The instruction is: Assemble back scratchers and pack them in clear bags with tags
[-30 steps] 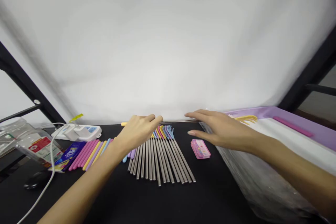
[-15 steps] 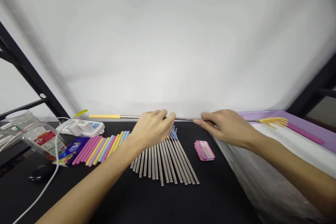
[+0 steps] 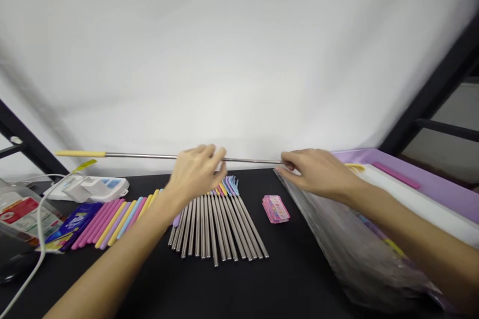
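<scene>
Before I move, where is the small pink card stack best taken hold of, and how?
Probably by its left and right edges, from above: the pink card stack lies flat on the black table, slightly fanned, so a pinch should gather the cards.

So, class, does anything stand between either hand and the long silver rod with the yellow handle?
Nothing visible: the left hand and the right hand both hold the long silver rod. The fanned silver metal tubes lie nearer the camera, outside both grips.
</scene>
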`<act>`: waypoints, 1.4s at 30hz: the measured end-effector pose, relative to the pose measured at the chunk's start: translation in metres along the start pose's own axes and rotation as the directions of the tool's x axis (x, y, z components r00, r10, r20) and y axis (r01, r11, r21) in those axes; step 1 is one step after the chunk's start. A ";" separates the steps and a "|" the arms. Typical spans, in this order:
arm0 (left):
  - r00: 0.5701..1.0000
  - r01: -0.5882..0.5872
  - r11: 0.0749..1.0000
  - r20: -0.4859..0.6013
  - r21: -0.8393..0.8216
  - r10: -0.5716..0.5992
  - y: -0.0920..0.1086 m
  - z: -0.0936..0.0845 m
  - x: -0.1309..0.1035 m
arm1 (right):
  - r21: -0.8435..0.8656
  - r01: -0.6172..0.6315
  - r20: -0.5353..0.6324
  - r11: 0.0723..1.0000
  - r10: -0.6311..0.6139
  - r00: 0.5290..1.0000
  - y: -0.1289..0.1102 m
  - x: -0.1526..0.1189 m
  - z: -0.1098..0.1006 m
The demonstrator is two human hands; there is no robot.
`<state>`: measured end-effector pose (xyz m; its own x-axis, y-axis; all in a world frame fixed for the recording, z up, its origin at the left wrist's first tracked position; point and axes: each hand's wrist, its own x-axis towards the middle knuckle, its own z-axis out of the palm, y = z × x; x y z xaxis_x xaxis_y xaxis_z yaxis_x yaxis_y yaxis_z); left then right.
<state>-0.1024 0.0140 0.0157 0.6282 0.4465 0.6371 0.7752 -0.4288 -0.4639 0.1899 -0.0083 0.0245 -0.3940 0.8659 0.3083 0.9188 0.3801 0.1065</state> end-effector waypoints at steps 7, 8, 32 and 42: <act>0.999 0.050 0.999 -0.006 -0.020 -0.050 -0.009 0.005 -0.008 | 0.037 -0.126 0.043 0.991 0.124 0.991 0.023 -0.010 -0.003; 1.000 0.015 0.998 -0.010 -0.061 -0.016 0.002 0.003 -0.003 | 0.097 -0.095 0.027 0.991 0.093 0.995 0.013 -0.007 -0.002; 0.994 0.008 0.994 0.106 -0.109 0.003 0.024 -0.007 0.004 | 0.230 -0.164 0.070 0.959 0.152 0.986 -0.022 0.016 0.003; 0.907 0.279 0.960 0.319 0.033 -0.275 -0.014 0.009 -0.024 | 0.134 -0.277 0.052 0.952 0.272 0.961 0.000 0.016 -0.010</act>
<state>-0.1282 0.0161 0.0016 0.3781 0.7733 0.5090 0.9214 -0.2613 -0.2876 0.1837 0.0017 0.0391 -0.1299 0.9524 0.2757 0.9800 0.1656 -0.1103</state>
